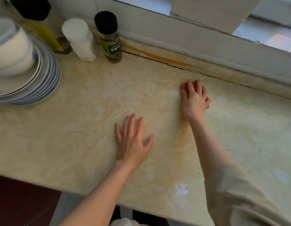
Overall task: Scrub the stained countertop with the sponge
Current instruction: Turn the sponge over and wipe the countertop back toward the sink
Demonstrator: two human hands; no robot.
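The countertop (86, 121) is cream marble-patterned with a yellowish-brown stain (184, 136) running under my right forearm. My right hand (194, 98) presses down near the back wall, fingers curled over a small reddish-orange sponge (183, 86); only its edge shows at my fingertips. My left hand (133, 141) lies flat on the counter with fingers spread, palm down, holding nothing, to the left of and nearer than the right hand.
A stack of plates with a white bowl (25, 75) stands at the left. Behind it are a yellow-labelled bottle (43, 28), a white shaker (81, 39) and a green-labelled spice jar (109, 38). The stained back ledge (206, 69) runs under the window sill.
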